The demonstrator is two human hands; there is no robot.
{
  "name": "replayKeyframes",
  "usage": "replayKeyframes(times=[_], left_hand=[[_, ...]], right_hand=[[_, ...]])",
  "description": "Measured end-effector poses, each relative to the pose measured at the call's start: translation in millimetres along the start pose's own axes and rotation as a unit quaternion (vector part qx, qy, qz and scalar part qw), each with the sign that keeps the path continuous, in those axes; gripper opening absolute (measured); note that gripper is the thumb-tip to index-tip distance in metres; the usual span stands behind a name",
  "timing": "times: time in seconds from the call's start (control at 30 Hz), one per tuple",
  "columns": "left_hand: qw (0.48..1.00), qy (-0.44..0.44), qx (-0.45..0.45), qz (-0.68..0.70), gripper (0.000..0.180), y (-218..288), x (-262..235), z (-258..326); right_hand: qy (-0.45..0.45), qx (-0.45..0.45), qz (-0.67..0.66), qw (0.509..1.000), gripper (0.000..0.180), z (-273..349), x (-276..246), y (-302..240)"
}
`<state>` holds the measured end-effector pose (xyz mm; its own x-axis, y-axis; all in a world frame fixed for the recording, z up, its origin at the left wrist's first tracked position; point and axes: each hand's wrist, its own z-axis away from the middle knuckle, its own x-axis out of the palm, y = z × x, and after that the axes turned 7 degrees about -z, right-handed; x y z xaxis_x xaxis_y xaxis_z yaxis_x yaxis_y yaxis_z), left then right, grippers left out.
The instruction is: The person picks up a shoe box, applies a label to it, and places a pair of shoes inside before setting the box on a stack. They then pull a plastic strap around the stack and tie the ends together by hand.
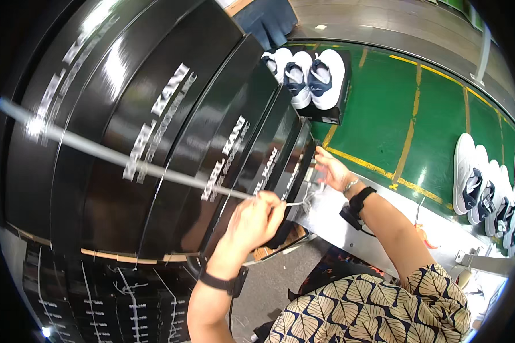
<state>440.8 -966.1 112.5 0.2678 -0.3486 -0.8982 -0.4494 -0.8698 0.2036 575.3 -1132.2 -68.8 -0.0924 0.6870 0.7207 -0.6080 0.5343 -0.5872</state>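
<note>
A row of glossy black shoe boxes takes up the left side, running away from me. My left hand is closed in front of the nearest boxes, gripping white string. A long pale strip, blurred, runs from this hand to the far left across the box faces; whether it is the same string I cannot tell. Loose loops of string hang between my hands. My right hand reaches to the edge of the end box, its fingers apart and partly bent around the corner.
White sneakers with navy parts stand on a black box on the green table; more sneakers line its right side. An orange-handled tool lies on the metal ledge. Tied black boxes are stacked lower left.
</note>
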Motion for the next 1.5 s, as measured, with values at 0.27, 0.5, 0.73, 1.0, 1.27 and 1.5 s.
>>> replayKeyframes(times=[0.27,0.5,0.73,1.0,1.27,1.5], left_hand=[[0.997,0.034,0.064,0.009,0.023,-13,8,-25],[0.998,0.028,0.052,0.036,0.018,0,17,-19],[0.961,0.174,0.213,-0.038,0.022,33,67,-21],[0.984,-0.043,0.173,-0.026,0.023,103,52,3],[0.987,0.009,0.155,-0.044,0.016,116,49,12],[0.996,-0.044,0.047,0.057,0.017,30,64,-22]], right_hand=[[0.076,-0.001,0.248,0.966,0.066,-42,-54,75],[-0.034,-0.020,0.191,0.981,0.068,-61,-73,150],[-0.266,0.031,0.197,0.943,0.064,-91,-15,167],[-0.313,0.098,0.162,0.931,0.058,7,-383,116],[-0.277,0.103,0.048,0.954,0.053,10,-227,93],[-0.215,0.080,-0.096,0.969,0.049,16,-15,80]])
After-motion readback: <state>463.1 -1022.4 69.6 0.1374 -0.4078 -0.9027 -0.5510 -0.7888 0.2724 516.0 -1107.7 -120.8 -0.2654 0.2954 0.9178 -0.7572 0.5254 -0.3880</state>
